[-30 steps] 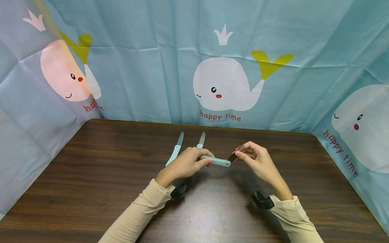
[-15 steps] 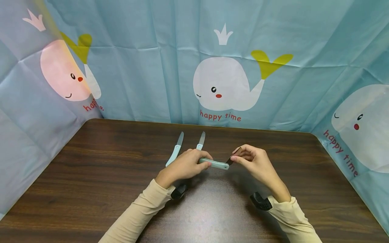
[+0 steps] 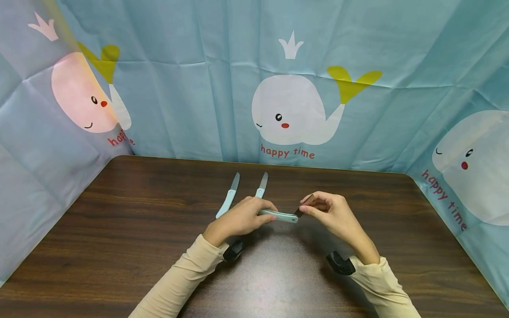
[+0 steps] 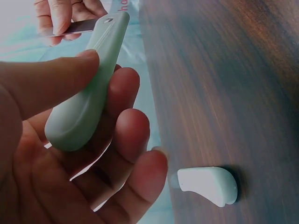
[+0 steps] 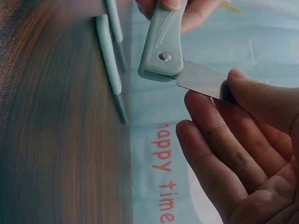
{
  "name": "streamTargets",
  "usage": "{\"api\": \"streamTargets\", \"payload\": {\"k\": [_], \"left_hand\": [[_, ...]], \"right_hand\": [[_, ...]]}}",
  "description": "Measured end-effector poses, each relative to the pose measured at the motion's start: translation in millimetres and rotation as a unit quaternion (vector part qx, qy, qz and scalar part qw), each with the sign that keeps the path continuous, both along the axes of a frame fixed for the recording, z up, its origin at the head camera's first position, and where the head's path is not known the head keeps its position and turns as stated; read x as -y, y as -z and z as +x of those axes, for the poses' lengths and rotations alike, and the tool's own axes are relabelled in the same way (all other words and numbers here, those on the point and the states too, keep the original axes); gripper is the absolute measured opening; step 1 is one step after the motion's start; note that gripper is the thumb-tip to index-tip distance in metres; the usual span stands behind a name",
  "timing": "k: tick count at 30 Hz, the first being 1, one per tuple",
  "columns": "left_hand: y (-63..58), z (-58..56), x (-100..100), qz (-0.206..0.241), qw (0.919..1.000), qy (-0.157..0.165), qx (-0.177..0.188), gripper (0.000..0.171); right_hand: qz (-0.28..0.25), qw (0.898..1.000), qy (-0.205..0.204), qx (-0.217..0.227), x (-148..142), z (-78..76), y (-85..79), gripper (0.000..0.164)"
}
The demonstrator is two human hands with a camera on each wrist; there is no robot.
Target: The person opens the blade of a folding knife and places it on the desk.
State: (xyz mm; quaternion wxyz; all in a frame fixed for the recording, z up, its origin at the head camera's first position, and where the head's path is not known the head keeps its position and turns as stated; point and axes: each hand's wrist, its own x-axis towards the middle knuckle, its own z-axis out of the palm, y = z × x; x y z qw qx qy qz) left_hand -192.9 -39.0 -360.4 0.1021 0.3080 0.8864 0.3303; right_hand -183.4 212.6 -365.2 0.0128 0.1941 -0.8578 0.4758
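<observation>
A folding knife with a pale green handle (image 3: 284, 217) is held up over the table between both hands. My left hand (image 3: 243, 216) grips the handle, thumb along one side and fingers beneath in the left wrist view. My right hand (image 3: 333, 214) pinches the metal blade (image 5: 201, 80) between thumb and fingers, close to its tip. That blade stands out at an angle from the riveted end of the handle. Two similar knives lie unfolded beyond my left hand: one knife (image 3: 227, 202) to the left, another knife (image 3: 260, 189) partly hidden by that hand.
The dark wood-grain table (image 3: 119, 247) reaches back to a light blue curtain (image 3: 179, 110) printed with whales, which also runs along both sides. A black device (image 3: 233, 251) sits on the left wrist, and another black device (image 3: 340, 263) on the right.
My right hand has shifted slightly left and down with the blade. The handle's riveted end has dipped a little, while my left hand has barely moved. The two lying knives stay put.
</observation>
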Motion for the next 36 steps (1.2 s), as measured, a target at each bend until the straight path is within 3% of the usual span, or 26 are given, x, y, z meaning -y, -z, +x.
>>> {"api": "streamTargets", "payload": {"k": [9,15,21,28,36], "left_hand": [[2.5,-0.6,0.1,-0.007,1.0000,-0.001,0.003,0.018],[3.3,-1.6,0.2,-0.005,0.9994,0.014,0.030,0.019],[3.7,-3.6,1.2,0.010,0.9986,0.040,0.032,0.020],[3.0,-3.2,1.5,0.029,0.9979,0.057,0.008,0.020],[0.6,-2.8,1.7,0.068,0.9965,0.043,-0.023,0.017]], "right_hand": [[-0.002,1.000,-0.016,-0.024,1.1,1.4,-1.2,0.006],[-0.002,0.998,-0.023,-0.058,1.6,1.5,-1.9,0.005],[-0.002,0.994,-0.014,-0.106,1.3,0.6,-0.7,0.004],[-0.030,0.993,0.000,-0.114,1.5,1.6,-0.2,0.004],[-0.101,0.989,-0.010,-0.105,-3.1,-1.7,-0.2,0.006]]}}
